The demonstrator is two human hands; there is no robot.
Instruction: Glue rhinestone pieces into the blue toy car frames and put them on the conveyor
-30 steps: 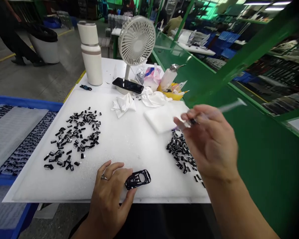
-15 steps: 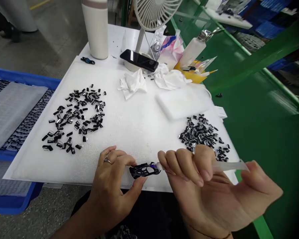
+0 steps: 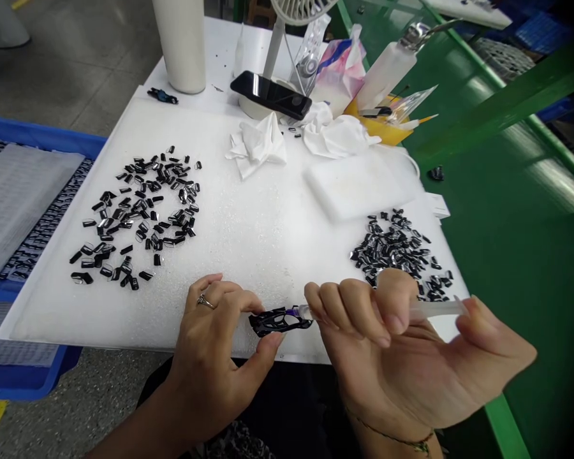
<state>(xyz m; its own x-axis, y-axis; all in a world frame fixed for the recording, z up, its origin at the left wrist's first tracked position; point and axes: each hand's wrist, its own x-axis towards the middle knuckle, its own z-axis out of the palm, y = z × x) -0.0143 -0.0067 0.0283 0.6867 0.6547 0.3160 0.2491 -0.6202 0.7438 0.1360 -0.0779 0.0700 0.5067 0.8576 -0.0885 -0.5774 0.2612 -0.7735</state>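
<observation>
Between the thumb and fingers of my left hand (image 3: 224, 344) is a black toy car body (image 3: 280, 322) with open window gaps, held low over the front of the white foam mat (image 3: 249, 236). My right hand (image 3: 392, 344) is wrapped around a translucent syringe (image 3: 437, 310), its thumb on the plunger end. The syringe's purple tip (image 3: 293, 312) points left and meets the upper side of the car body; whether it touches is hard to tell. Small black parts with clear panes lie in a loose pile (image 3: 143, 210) at left and a denser pile (image 3: 395, 248) at right.
At the back stand a white tumbler (image 3: 179, 44), a fan (image 3: 272, 51) with a phone (image 3: 270, 95) on its base, crumpled tissues (image 3: 258, 143), a spray bottle (image 3: 387, 73) and a yellow container (image 3: 387, 131). A blue crate (image 3: 88, 143) is at left, a green surface (image 3: 507, 255) at right.
The view has shifted slightly, so the table's things sit a little higher in it. Both hands keep their grips, and the car body has tilted slightly against the syringe tip.
</observation>
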